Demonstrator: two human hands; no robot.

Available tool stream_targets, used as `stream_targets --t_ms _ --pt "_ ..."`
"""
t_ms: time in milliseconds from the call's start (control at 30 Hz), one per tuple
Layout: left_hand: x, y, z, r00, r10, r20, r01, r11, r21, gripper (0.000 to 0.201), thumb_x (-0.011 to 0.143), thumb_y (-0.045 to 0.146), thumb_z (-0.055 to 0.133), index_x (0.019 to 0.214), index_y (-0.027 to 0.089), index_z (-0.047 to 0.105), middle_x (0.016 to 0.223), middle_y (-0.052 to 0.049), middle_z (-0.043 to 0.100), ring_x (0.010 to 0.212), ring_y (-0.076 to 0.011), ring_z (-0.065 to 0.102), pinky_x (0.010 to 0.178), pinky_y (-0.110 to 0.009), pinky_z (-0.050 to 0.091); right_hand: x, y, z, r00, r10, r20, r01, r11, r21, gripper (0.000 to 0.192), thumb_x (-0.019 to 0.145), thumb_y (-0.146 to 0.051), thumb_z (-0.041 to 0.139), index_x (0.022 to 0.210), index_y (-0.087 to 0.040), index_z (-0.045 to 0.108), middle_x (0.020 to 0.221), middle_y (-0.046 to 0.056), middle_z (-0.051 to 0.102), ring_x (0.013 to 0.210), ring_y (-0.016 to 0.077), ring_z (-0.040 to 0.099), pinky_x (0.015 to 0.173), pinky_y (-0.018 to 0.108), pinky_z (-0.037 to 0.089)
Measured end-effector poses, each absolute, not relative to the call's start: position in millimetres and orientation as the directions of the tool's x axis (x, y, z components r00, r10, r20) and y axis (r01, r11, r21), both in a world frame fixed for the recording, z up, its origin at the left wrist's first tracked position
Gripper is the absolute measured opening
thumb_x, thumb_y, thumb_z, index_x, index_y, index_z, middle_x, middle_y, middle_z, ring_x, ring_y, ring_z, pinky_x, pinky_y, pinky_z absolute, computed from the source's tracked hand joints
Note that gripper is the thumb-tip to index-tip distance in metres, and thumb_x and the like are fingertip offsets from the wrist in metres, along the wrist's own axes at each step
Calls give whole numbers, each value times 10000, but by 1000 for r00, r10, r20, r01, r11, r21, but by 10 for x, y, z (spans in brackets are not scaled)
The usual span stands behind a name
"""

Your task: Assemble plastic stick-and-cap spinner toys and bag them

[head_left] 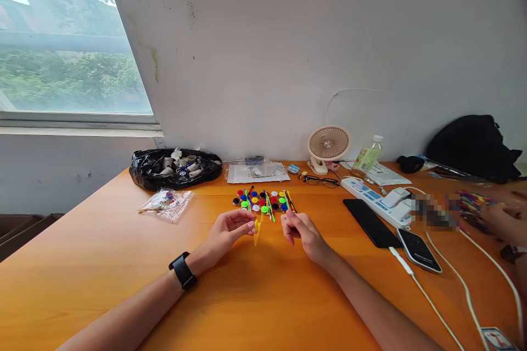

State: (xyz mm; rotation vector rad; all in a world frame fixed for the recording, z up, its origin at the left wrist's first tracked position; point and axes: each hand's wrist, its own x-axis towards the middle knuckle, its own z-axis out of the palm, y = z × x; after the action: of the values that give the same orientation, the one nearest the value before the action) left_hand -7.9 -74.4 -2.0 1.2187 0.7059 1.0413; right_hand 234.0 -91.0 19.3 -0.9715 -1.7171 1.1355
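Observation:
My left hand (236, 228), with a black watch on its wrist, pinches a thin yellow see-through plastic piece (257, 232) between thumb and fingertips, just above the table. Close by on the right, my right hand (302, 233) is closed, its thumb pressed to the curled index finger. Whatever it may hold is hidden. Just beyond both hands lie several small round plastic pieces (264, 209) in red, blue, yellow, white, green and black. Among them are bundles of thin coloured sticks (269, 207), partly covered by my fingers.
Behind are a black plastic bag (142, 170), clear bag (175, 209), white packet (239, 174), glasses (319, 180), fan (328, 143) and bottle (366, 158). At right lie a power strip (370, 200), black phone (368, 223), device (419, 250), cables and another person's hand (504, 219).

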Motion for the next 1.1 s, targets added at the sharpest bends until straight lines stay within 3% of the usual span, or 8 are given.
stream_targets --t_ms 200,567,700,900,967,1100 --pt "-88 -731 -49 424 902 83 -311 59 949 291 850 335 837 1055 155 737 925 -40 735 852 -150 688 896 -318 546 2326 -904 158 -311 920 238 163 298 -940 696 1020 -671 404 560 -189 604 561 15 500 570 141 405 588 307 317" --pt "-147 -686 -16 350 937 -28 -531 223 817 283 792 284 886 1007 162 747 960 -42 757 892 -141 714 946 -287 545 2325 -883 171 -227 934 276 204 323 -924 712 1026 -680 376 561 -191 604 553 16 489 554 145 404 570 311 316" --pt "-144 -698 1 390 920 -33 -511 246 824 304 804 274 875 1046 155 734 1019 -72 769 912 -152 723 950 -293 543 2324 -888 172 -196 931 308 240 350 -905 607 1033 -633 420 668 -193 624 611 7 489 591 152 419 582 305 321" --pt "-100 -730 -29 479 878 -20 -389 232 891 319 864 329 829 1108 162 712 961 -62 765 866 -133 714 872 -263 543 2278 -947 226 -230 863 449 401 505 -765 261 1008 -471 571 1067 -232 658 865 29 589 751 180 515 679 299 406" --pt "-72 -752 -54 515 857 -11 -311 199 929 316 867 365 823 1072 155 708 913 -48 752 826 -132 707 826 -262 550 2250 -975 237 -292 830 476 435 558 -706 255 982 -411 624 1182 -255 645 949 42 611 829 195 546 752 316 439" --pt "-34 -771 -88 574 819 -11 -224 170 960 375 830 435 840 1005 142 686 877 -45 742 804 -154 719 819 -295 570 2205 -1018 220 -458 798 392 419 582 -696 215 951 -329 662 1155 -259 669 968 39 640 844 191 568 766 317 461"
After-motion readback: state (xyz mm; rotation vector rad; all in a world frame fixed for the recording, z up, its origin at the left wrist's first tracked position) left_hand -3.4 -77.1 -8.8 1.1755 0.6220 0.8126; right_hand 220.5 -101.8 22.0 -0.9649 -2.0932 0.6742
